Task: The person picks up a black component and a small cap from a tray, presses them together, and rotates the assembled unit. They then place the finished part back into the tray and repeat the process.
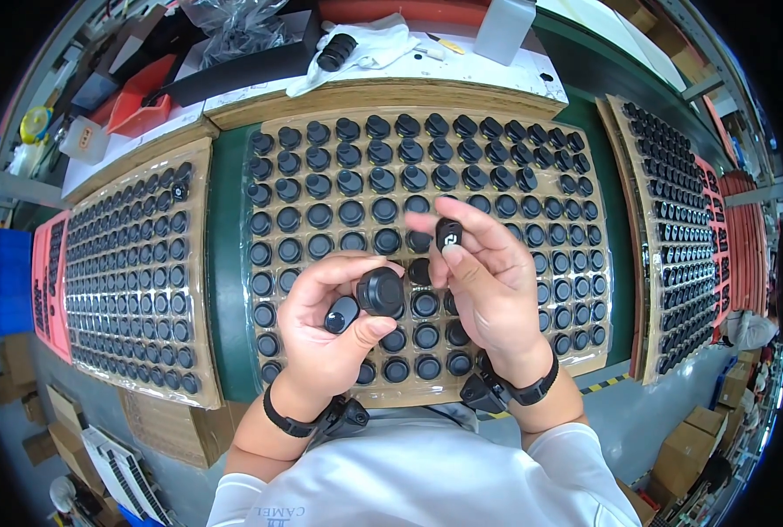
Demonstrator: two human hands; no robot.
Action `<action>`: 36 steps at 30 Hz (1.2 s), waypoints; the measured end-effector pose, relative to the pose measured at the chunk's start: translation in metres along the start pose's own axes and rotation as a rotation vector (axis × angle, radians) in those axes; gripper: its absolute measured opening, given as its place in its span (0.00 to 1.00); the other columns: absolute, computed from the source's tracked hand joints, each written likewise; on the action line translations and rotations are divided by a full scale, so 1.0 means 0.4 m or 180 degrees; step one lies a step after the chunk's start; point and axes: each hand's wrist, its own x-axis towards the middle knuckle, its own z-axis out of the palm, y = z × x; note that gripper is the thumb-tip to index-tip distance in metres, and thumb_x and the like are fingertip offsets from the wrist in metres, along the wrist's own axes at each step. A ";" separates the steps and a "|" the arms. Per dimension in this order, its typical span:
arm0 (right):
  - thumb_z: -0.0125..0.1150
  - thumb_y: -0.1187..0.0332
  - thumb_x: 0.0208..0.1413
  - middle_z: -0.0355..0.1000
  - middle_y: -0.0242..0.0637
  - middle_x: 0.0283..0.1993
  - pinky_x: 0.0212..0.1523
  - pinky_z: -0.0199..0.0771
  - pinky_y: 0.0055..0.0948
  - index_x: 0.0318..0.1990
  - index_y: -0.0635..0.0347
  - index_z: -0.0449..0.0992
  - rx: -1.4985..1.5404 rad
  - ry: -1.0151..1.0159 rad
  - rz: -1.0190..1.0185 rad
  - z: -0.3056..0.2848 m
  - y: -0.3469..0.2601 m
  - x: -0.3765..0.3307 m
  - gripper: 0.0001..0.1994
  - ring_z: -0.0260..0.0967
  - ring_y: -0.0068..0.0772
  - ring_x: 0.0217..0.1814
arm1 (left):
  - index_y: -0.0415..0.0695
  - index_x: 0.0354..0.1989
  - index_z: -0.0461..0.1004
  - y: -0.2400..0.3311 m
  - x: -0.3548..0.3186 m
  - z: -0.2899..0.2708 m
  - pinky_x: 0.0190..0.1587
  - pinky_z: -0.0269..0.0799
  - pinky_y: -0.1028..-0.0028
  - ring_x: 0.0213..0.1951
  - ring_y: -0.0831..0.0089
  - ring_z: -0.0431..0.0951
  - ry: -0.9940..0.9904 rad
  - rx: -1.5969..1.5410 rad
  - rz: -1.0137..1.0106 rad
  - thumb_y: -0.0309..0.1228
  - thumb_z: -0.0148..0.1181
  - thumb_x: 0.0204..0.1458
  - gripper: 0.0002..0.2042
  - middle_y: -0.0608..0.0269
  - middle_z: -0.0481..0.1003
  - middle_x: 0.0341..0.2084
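My left hand (314,338) is closed around a black round-capped part (382,292). A smaller dark oval piece (342,314) with a shiny spot sits in the same hand, against the round part; I cannot tell if they are joined. Between the thumb and fingers of my right hand (501,294) is a small black oval piece (449,234) with a white mark. Both hands are above a wide cardboard-backed clear tray (546,183) with rows of black parts. Round caps fill its nearer rows, and taller knob-like parts (348,155) stand in the far rows.
Similar filled trays flank the middle one, a left tray (200,290) and a right tray (644,281). Beyond is a white shelf (532,79) with a white cloth (382,46), a stack of black rings (336,53), a grey container (505,31) and a red bin (137,104).
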 end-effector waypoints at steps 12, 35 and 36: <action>0.46 0.81 0.54 0.61 0.58 0.58 0.41 0.68 0.22 0.61 0.68 0.56 0.0151 -0.0288 0.0196 0.009 -0.025 -0.009 0.25 0.65 0.20 0.35 | 0.36 0.46 0.67 0.000 -0.006 -0.002 0.46 0.71 0.72 0.44 0.68 0.74 0.0082 -0.0404 -0.0315 0.30 0.67 0.44 0.22 0.54 0.71 0.42; 0.43 0.82 0.54 0.64 0.55 0.56 0.38 0.69 0.20 0.58 0.68 0.62 -0.0805 -0.0377 -0.0359 0.014 -0.025 -0.029 0.21 0.66 0.20 0.34 | 0.36 0.46 0.67 -0.010 -0.002 0.002 0.45 0.70 0.75 0.43 0.71 0.74 0.0154 -0.0055 -0.0103 0.25 0.67 0.43 0.21 0.54 0.71 0.44; 0.45 0.81 0.54 0.64 0.55 0.56 0.37 0.69 0.20 0.58 0.68 0.63 -0.1117 -0.0386 -0.0575 0.013 -0.027 -0.030 0.21 0.66 0.21 0.34 | 0.36 0.46 0.68 -0.011 0.000 0.003 0.43 0.70 0.77 0.40 0.73 0.74 0.0113 0.0107 0.0002 0.24 0.67 0.43 0.21 0.54 0.71 0.44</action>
